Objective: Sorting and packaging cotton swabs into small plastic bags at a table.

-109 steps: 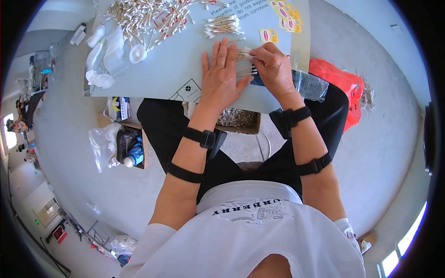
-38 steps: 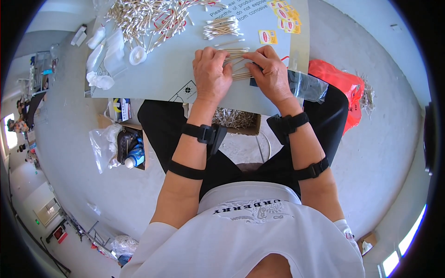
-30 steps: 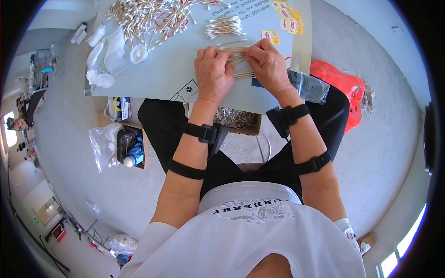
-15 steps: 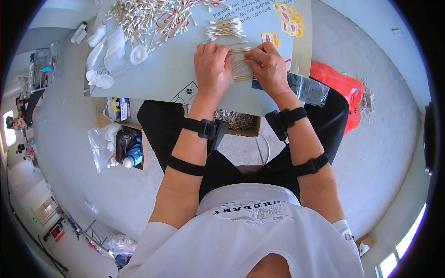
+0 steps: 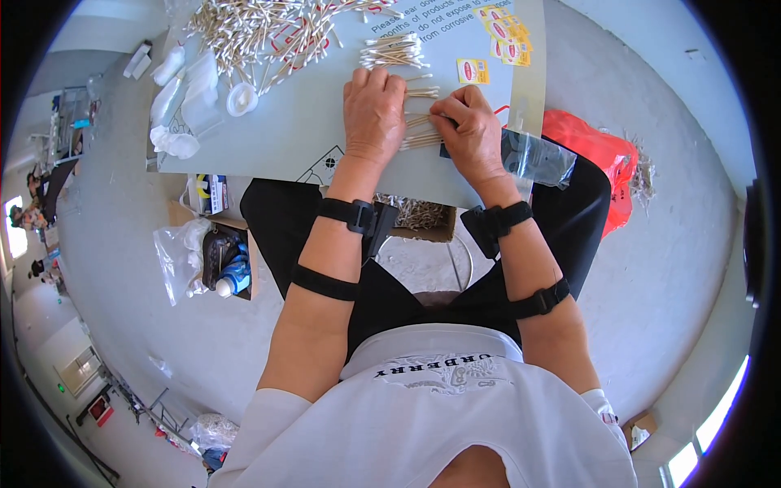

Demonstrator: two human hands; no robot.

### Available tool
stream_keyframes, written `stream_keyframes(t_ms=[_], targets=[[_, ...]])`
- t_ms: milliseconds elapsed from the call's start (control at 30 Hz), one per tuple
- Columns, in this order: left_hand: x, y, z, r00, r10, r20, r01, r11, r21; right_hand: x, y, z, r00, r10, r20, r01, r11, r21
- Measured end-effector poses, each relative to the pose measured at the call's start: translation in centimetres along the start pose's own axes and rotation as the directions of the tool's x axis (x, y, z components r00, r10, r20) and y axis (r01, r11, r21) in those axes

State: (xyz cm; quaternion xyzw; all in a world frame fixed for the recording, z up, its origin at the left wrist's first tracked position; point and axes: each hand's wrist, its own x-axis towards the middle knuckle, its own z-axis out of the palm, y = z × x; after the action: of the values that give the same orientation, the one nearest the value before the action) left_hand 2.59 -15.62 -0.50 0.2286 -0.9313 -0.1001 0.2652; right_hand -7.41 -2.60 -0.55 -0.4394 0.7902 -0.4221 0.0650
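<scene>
Several cotton swabs (image 5: 421, 141) lie side by side between my hands on the grey tabletop. My left hand (image 5: 376, 115) is curled, back upward, at their left ends; its fingertips are partly hidden. From beside its fingers a few more swabs (image 5: 422, 93) stick out to the right. With thumb and index finger pressed together, my right hand (image 5: 469, 134) pinches the right ends of the swabs. Just beyond both hands rests a neat bundle of cotton swabs (image 5: 394, 50). A small yellow and white label (image 5: 473, 71) lies above my right hand.
A large loose heap of swabs (image 5: 252, 37) covers the far left. Near it are a round white lid (image 5: 242, 99) and clear plastic bags (image 5: 199, 91). More yellow labels (image 5: 506, 34) lie far right. Clear film (image 5: 537, 159) overhangs the near right edge; a swab-filled box (image 5: 419, 215) stands below.
My right hand has drawn slightly toward me and away from the upper swabs, which show more fully now. My left hand has shifted slightly, its fingers more curled over.
</scene>
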Motion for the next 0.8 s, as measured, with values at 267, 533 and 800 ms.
stream_keyframes(t_ms=[267,533,800], targets=[[0.2,0.1,-0.5,0.996,0.069,0.057,-0.071,0.997,0.038,-0.2,-0.1,-0.1,1.0,0.015,0.002,-0.015,0.999,0.031],[-0.4,0.5,-1.0,0.988,0.088,0.125,-0.095,0.994,0.051,-0.2,0.0,-0.2,1.0,0.007,-0.002,-0.007,1.0,0.031],[-0.5,0.4,-1.1,0.996,0.007,0.083,0.001,0.996,-0.091,-0.2,-0.1,-0.1,0.998,0.055,0.0,-0.055,0.996,0.076]])
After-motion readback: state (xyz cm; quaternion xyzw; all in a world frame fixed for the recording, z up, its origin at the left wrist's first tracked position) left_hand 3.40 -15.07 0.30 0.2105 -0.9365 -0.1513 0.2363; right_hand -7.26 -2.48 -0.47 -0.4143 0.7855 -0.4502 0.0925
